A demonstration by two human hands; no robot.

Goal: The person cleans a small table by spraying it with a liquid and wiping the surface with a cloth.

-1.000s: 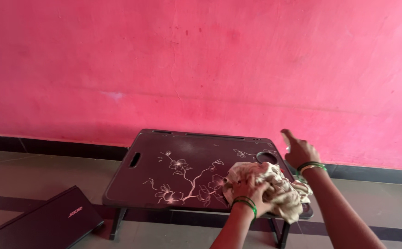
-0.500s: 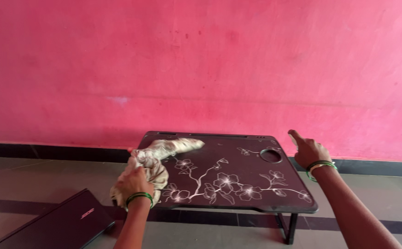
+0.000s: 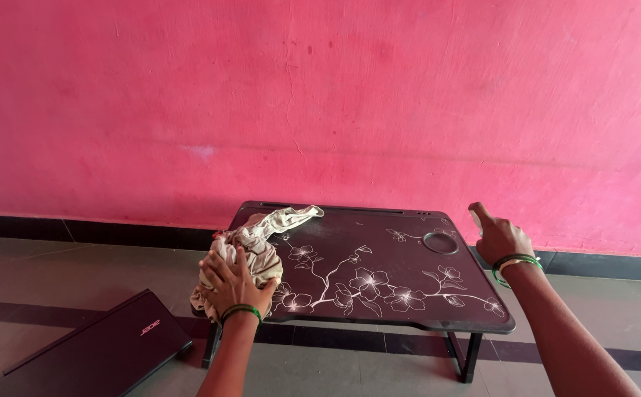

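Note:
A low dark brown folding table (image 3: 409,312) with a white flower pattern stands on the floor before a pink wall. My left hand (image 3: 234,283) presses a crumpled beige cloth (image 3: 256,244) onto the table's left edge, fingers spread over it. One end of the cloth trails toward the table's far left corner. My right hand (image 3: 498,235) rests on the table's right edge near a round cup recess (image 3: 440,242), thumb up, gripping the rim.
A closed dark laptop (image 3: 92,356) lies on the grey tiled floor at the lower left. A black skirting strip runs along the foot of the pink wall (image 3: 320,110). The table's black leg (image 3: 467,356) shows at the right.
My left hand has swept the cloth from the table's right side across to its left edge. My right hand has stayed on the right rim.

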